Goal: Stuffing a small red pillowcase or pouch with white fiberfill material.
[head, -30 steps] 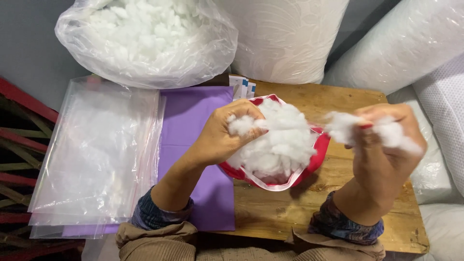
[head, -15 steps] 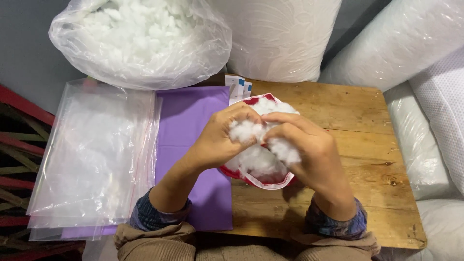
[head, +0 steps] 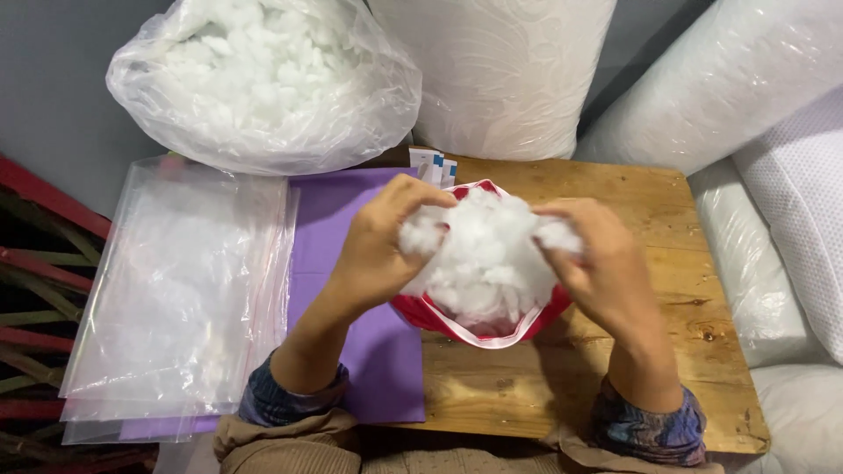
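Observation:
A red fabric cover with a white-edged opening (head: 481, 328) lies on the wooden table (head: 667, 219), stuffed with white fibre filling (head: 485, 254) that bulges out of its mouth. My left hand (head: 379, 247) grips the left side of the filling and the cover's edge. On the right side my right hand (head: 595, 263) clutches the filling, fingers dug into it. Both hands are over the middle of the table.
A large clear bag of white filling (head: 263, 79) stands at the back left. A stack of clear plastic bags (head: 176, 290) lies on a purple sheet (head: 378, 351) at the left. White wrapped pillows (head: 773, 175) crowd the back and right. Red bars (head: 35, 263) run along the far left.
My right hand brought a tuft of filling from the right side onto the cover's opening. Both hands have since spread apart on the filling.

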